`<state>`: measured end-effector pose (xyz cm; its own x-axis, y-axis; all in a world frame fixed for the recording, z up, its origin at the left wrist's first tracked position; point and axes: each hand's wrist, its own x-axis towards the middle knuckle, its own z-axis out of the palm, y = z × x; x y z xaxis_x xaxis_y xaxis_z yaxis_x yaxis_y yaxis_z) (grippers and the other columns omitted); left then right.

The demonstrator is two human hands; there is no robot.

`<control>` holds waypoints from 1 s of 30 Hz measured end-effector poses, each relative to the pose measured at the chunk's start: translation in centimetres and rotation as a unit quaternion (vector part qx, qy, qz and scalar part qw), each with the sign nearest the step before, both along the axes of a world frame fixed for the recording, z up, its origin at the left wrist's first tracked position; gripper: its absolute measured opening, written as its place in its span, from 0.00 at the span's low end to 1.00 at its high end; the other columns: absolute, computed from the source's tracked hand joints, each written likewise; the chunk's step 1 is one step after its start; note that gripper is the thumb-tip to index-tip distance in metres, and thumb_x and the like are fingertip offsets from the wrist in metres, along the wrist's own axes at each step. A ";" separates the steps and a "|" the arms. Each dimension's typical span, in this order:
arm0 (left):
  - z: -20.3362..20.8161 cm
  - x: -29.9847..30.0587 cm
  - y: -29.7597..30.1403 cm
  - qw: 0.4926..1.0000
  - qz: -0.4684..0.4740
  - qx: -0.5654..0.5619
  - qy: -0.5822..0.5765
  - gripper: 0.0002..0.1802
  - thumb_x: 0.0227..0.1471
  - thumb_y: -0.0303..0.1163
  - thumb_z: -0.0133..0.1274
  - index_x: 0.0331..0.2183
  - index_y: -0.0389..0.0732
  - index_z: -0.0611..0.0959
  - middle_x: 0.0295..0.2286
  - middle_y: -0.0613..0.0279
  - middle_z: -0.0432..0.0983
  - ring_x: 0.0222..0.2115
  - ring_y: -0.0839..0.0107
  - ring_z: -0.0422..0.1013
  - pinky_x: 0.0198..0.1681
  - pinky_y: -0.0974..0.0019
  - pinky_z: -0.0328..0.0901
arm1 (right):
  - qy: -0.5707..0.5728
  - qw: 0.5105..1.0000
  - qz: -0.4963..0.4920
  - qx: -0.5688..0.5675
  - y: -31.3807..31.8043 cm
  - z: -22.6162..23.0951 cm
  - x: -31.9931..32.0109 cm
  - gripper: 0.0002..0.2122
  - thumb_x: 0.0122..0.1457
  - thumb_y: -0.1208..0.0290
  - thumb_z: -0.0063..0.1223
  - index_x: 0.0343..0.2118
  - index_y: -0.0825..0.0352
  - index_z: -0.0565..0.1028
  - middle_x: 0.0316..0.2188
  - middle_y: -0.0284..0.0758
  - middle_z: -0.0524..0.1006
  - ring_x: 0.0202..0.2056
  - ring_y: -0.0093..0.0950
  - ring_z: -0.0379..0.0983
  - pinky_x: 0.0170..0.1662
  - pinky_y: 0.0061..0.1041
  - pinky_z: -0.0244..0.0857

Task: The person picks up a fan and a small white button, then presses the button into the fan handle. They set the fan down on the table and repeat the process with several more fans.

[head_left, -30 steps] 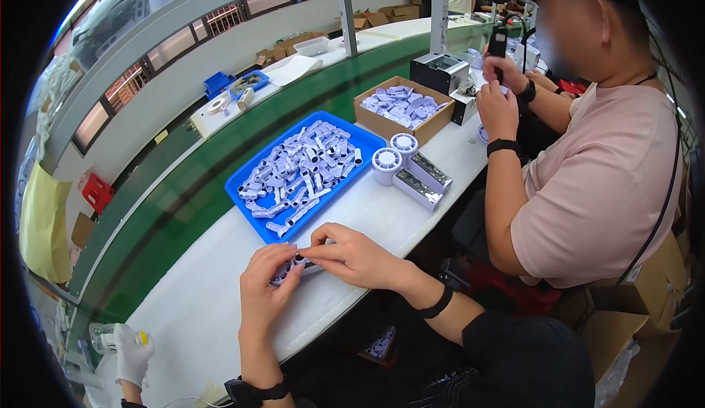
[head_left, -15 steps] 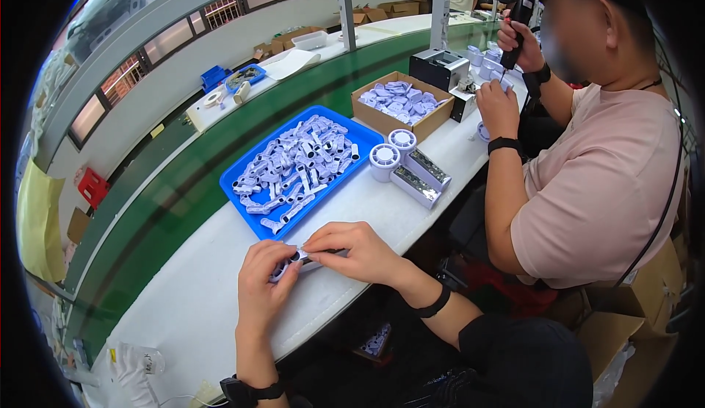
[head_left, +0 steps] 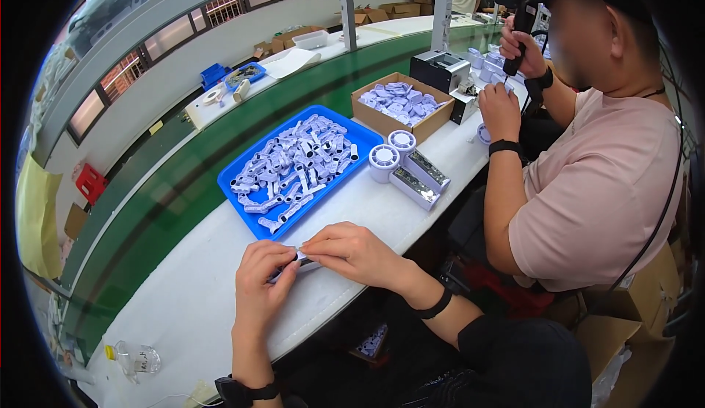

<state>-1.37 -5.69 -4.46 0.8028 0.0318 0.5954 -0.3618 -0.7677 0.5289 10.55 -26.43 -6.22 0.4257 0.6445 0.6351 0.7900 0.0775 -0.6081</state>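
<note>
Just in front of the blue tray, my left hand (head_left: 264, 272) is closed round a pale lilac handheld fan body (head_left: 311, 266), mostly covered by my fingers. My right hand (head_left: 356, 254) pinches a small whitish piece (head_left: 299, 255) against it, with the fingertips of both hands nearly meeting. What kind of piece it is cannot be made out. Beyond my hands, the blue tray (head_left: 233, 188) carries a heap of lilac handle-like parts (head_left: 297, 158). Two more fan bodies (head_left: 415, 188) lie side by side to its right, round grilles up and circuit boards exposed in their handles.
A cardboard box (head_left: 389, 123) of lilac parts stands behind the fans, near a black-and-silver machine (head_left: 440, 69). At right, a co-worker (head_left: 587, 180) holds a black electric screwdriver (head_left: 523, 37). A yellow-capped bottle (head_left: 136, 358) lies at the near left. A green belt (head_left: 176, 232) runs behind the bench.
My hands stay together at nearly the same spot; the left has turned slightly, so the round grille of the held fan body is now covered. The co-worker's screwdriver has shifted slightly.
</note>
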 end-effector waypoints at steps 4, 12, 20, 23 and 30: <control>0.3 -0.2 -0.4 0.999 0.003 0.033 -0.013 0.10 0.50 0.20 0.68 0.37 0.33 0.88 0.38 0.54 0.85 0.46 0.56 0.78 0.48 0.59 0.74 | 0.028 0.999 0.002 0.023 0.1 -0.4 -0.3 0.08 0.63 0.78 0.65 0.45 0.69 0.86 0.44 0.40 0.85 0.42 0.35 0.84 0.46 0.30 0.78; 0.4 0.0 -0.7 0.999 0.018 0.023 -0.016 0.10 0.50 0.21 0.68 0.37 0.34 0.88 0.38 0.56 0.84 0.44 0.53 0.78 0.48 0.55 0.73 | 0.024 0.999 -0.018 0.029 -0.1 -0.2 -0.3 0.08 0.63 0.77 0.66 0.44 0.69 0.87 0.41 0.39 0.85 0.39 0.33 0.85 0.42 0.27 0.79; -0.2 0.3 -0.6 0.997 -0.006 0.061 -0.046 0.11 0.51 0.20 0.67 0.39 0.32 0.87 0.39 0.53 0.83 0.45 0.52 0.77 0.48 0.55 0.73 | 0.009 1.000 -0.012 -0.006 -0.7 0.3 0.0 0.08 0.62 0.77 0.67 0.44 0.68 0.87 0.40 0.38 0.86 0.38 0.33 0.85 0.42 0.28 0.79; -0.2 0.0 -0.6 0.997 0.011 0.061 -0.048 0.10 0.51 0.21 0.68 0.37 0.33 0.88 0.38 0.54 0.84 0.44 0.51 0.78 0.49 0.54 0.74 | 0.021 1.000 0.003 -0.011 -0.3 0.5 0.4 0.09 0.62 0.78 0.66 0.44 0.69 0.87 0.40 0.39 0.86 0.39 0.33 0.85 0.42 0.28 0.79; -0.2 0.6 0.0 0.995 0.013 0.075 -0.061 0.11 0.52 0.23 0.68 0.39 0.34 0.89 0.39 0.54 0.85 0.44 0.52 0.79 0.51 0.54 0.74 | 0.052 0.998 0.015 0.023 -0.4 0.1 0.2 0.10 0.62 0.79 0.66 0.46 0.71 0.86 0.43 0.41 0.85 0.40 0.35 0.84 0.44 0.28 0.79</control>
<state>-0.73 -5.70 -4.63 0.7246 -0.0446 0.6877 -0.3945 -0.8451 0.3609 10.74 -26.83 -6.10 0.4710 0.6289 0.6186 0.7202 0.1307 -0.6813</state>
